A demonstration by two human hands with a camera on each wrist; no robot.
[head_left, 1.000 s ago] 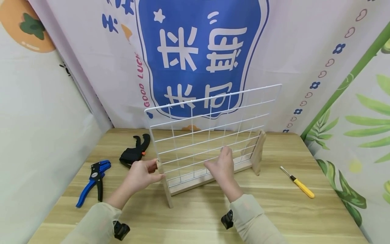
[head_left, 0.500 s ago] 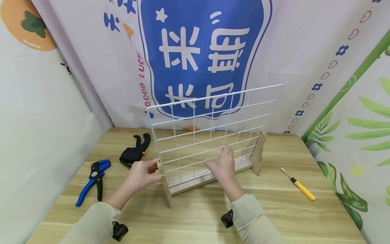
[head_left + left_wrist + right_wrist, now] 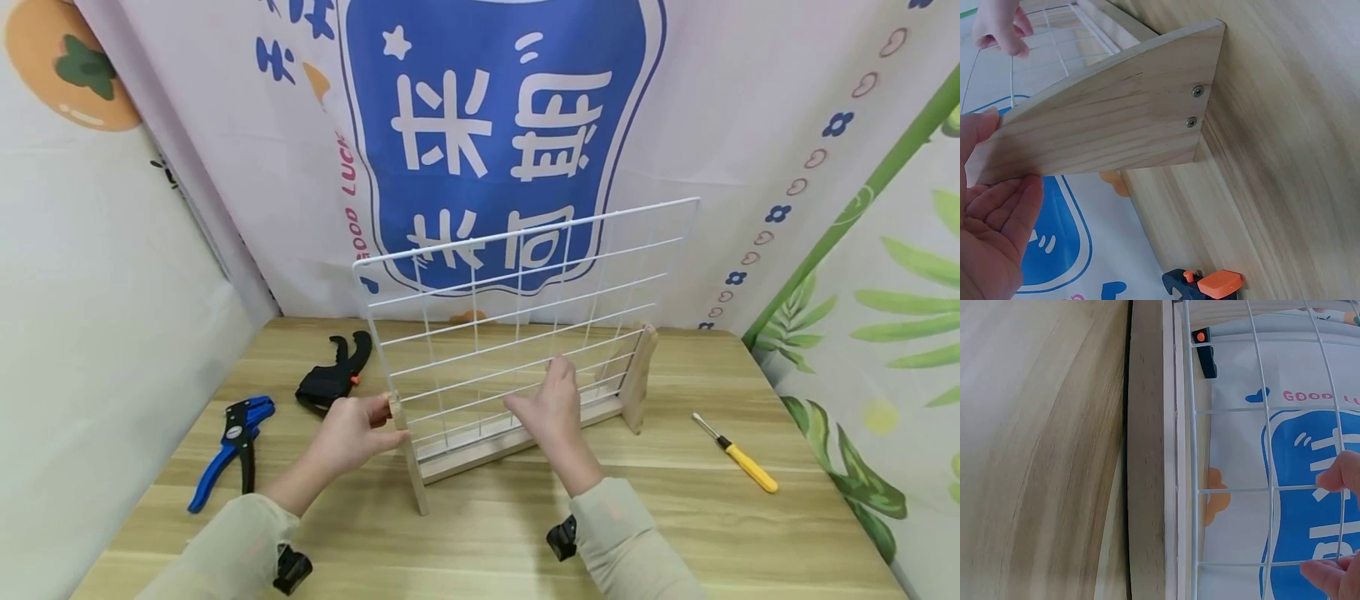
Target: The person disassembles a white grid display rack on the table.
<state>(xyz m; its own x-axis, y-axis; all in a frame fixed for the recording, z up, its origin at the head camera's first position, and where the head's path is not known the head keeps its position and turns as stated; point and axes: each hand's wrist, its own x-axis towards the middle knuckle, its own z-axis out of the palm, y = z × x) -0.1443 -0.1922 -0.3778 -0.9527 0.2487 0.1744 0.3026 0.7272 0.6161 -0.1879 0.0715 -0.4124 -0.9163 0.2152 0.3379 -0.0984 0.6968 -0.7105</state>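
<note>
A white wire grid panel [image 3: 517,318] stands upright in a wooden base with a long bottom rail [image 3: 480,457]. The side boards are a left one [image 3: 409,467] and a right one [image 3: 637,379]. My left hand [image 3: 351,435] pinches the upper end of the left board between thumb and fingers. Two screws [image 3: 1194,106] show near that board's lower end in the left wrist view. My right hand [image 3: 551,408] grips the grid's lower middle, thumb and fingertips around the wires [image 3: 1270,487]. In the right wrist view the grid's lowest wire runs alongside the rail.
On the wooden table [image 3: 480,542], blue-and-black wire strippers [image 3: 234,446] lie at the left. A black tool with an orange part [image 3: 333,375] lies behind my left hand. A yellow-handled screwdriver [image 3: 735,454] is at the right. A printed curtain [image 3: 697,125] hangs behind the table.
The grid's top edge has shifted slightly, its right corner rising and its left corner moving a little left. Both hands keep their holds in nearly the same places.
</note>
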